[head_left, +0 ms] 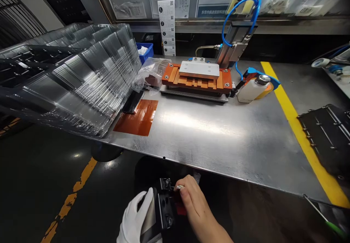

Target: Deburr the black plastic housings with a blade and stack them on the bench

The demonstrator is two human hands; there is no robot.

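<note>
Below the table's front edge, my left hand (133, 215) wears a white glove and is closed around a black block-like part (166, 210) with a flat silvery side and round holes in its end. My right hand (193, 201), bare, is at the part's upper right corner. Its thumb and index finger pinch a small, thin, pale metallic piece (179, 187), whose tip points at the part. The rest of that piece is hidden by the fingers. Behind the right hand a greyish bit shows, too small to name.
On the metal table (207, 133) stand stacked clear plastic trays (101, 75), an orange fixture (197, 79) under a pneumatic cylinder (232, 46), and a white bottle (251, 90). An amber sheet (140, 121) lies near the front edge. A green-handled tool (335, 230) is at lower right.
</note>
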